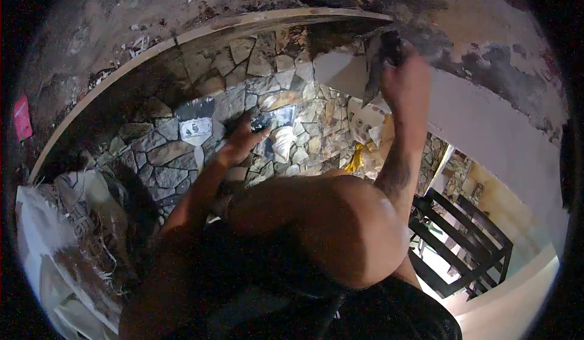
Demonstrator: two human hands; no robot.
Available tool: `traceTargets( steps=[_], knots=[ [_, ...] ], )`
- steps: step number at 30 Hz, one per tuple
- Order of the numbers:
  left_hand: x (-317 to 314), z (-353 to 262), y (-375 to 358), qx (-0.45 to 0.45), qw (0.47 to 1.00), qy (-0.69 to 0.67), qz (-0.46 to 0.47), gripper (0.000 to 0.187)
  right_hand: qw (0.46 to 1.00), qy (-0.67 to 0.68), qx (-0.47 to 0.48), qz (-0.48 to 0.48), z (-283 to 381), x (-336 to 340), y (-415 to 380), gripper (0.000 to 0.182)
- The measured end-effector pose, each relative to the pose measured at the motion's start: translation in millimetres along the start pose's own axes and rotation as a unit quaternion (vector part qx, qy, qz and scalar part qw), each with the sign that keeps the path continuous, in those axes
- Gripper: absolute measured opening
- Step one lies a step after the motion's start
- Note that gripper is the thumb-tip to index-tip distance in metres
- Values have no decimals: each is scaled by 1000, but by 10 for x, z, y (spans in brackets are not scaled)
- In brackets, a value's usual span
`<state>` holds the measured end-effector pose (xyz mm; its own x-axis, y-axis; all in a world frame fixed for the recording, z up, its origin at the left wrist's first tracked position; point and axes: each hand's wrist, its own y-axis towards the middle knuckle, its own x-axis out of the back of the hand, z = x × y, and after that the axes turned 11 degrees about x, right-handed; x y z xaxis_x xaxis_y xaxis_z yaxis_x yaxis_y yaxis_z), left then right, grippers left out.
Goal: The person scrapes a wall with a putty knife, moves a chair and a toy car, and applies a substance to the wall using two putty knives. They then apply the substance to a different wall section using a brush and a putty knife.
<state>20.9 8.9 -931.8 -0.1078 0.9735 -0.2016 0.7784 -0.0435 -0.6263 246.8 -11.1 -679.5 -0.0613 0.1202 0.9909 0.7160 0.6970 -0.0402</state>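
Note:
My right hand (406, 78) is raised against the pale wall strip at the upper right. Its fingers are wrapped round the dark handle (391, 46) of a trowel, whose grey blade (371, 75) points down beside the wall. Lower and to the left, over the stone-patterned floor (167, 152), my left hand (243, 140) grips the dark handle of a flat metal tool (285, 116). White paste (282, 143) shows at that tool's lower part. A broad, light tool with a label (196, 128) lies left of my left hand.
Bare knee (340, 218) fills the centre below my hands. A yellow cloth (356, 159) and a whitish container or bag (365, 121) are behind it. Dark slatted furniture (465, 242) stands at lower right, sacks (67, 224) at lower left. A pink object (22, 118) is at far left.

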Motion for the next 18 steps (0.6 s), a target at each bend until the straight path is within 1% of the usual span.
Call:
traceTargets(
  steps=[1, 4, 6, 7, 8, 10, 12, 13, 14, 16, 18],
  knots=[
    [30, -66, -27, 17, 1000, 16, 10, 65, 999, 7, 40, -9, -81, -35, -7, 24],
    [-12, -80, -48, 1, 1000, -17, -19, 60, 994, -75, 25, 74, -123, -277, 107, 27],
    [-4, -126, -72, 57, 998, -12, 12, 60, 995, -65, 25, 75, -97, -275, 91, 28],
    [18, -160, -84, 57, 998, -16, 9, 61, 995, -59, 31, 75, -57, -269, 117, 28],
    [38, -190, -95, 57, 998, -20, 7, 61, 997, -41, 41, 55, -20, -240, 126, 27],
    [29, -207, -151, 2, 999, -30, -16, 62, 998, -5, 51, 21, 10, -179, 70, 27],
    [-21, -31, -54, 51, 999, 5, 8, 64, 997, -41, 28, 59, 35, -267, 72, 25],
    [-34, 29, 1, 45, 999, 10, 9, 64, 995, -61, 17, 74, 27, -286, 93, 24],
    [-49, 87, 53, 39, 999, 15, 9, 65, 998, -43, 25, 47, -8, -265, 93, 24],
    [-65, 95, 25, -18, 1000, -9, -13, 66, 999, -3, 51, 1, -67, -267, 77, 23],
    [-31, 51, -19, 12, 999, -18, 36, 71, 998, -19, 60, 15, -159, -439, 95, 23]
  ],
)
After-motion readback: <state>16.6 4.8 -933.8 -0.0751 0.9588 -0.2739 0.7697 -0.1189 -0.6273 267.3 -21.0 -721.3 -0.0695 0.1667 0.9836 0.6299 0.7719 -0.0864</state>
